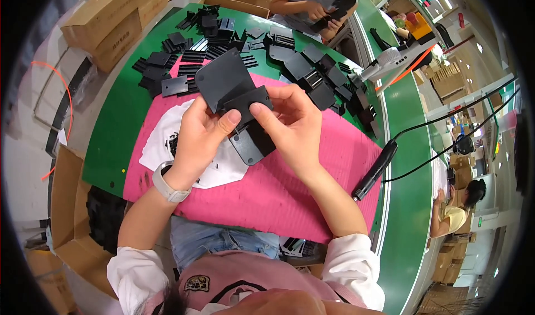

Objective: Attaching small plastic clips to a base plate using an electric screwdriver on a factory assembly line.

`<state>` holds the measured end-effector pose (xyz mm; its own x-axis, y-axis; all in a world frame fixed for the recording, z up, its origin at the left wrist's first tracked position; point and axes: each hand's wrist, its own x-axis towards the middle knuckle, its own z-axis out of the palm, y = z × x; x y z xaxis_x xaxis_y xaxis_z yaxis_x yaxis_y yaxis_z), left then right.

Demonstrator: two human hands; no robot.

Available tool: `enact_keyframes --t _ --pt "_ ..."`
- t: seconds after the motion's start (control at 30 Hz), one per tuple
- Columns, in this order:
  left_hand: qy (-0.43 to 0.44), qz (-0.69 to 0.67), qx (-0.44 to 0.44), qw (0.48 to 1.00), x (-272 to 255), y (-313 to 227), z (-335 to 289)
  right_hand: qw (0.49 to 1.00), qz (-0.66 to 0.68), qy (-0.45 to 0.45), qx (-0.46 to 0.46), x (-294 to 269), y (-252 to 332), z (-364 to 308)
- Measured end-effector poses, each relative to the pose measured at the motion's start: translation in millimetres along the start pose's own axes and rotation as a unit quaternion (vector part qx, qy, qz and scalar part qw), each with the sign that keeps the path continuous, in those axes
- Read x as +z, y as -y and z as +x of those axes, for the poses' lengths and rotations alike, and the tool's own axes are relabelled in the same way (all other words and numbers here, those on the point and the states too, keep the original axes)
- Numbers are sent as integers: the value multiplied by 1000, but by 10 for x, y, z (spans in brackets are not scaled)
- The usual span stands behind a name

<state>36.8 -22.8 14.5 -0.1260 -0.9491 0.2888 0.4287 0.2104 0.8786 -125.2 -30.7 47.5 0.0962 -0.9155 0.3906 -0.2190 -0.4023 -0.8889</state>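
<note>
Both my hands grip a black plastic bracket (225,78) made of flat panels with rounded corners, held up over the pink mat (312,192). My left hand (203,134) closes on its left side, the thumb pressing on the narrow middle panel. From the right, my right hand (292,128) pinches the same panel between thumb and fingers. One wide panel points up and away; another slants down below my thumbs. Beneath my hands lies a white cloth (223,173) with a small heap of tiny black screws (173,143), a few of them scattered.
Loose black plastic parts (298,66) are piled along the far side of the green table (108,161). A black corded electric screwdriver (376,170) lies at the mat's right edge. An open cardboard box (72,226) with black pieces stands at lower left. A co-worker (312,5) sits opposite.
</note>
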Motion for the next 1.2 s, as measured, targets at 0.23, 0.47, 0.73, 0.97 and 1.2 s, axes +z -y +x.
enact_keyframes --t 0.23,0.47,0.73,0.97,1.2 --pt "5 -27 -31 999 -27 5 -1 974 177 23 142 -118 113 15" --pt "12 -17 -40 999 -59 23 -27 996 9 -13 85 -47 74 -67" --pt "73 -6 -25 997 -77 -29 -24 974 13 169 153 -183 78 -4" --pt "58 460 101 880 -427 -300 -20 926 43 169 334 -753 -55 -380" --pt "114 589 106 793 -656 -136 -189 937 -245 94 229 -771 -268 -651"
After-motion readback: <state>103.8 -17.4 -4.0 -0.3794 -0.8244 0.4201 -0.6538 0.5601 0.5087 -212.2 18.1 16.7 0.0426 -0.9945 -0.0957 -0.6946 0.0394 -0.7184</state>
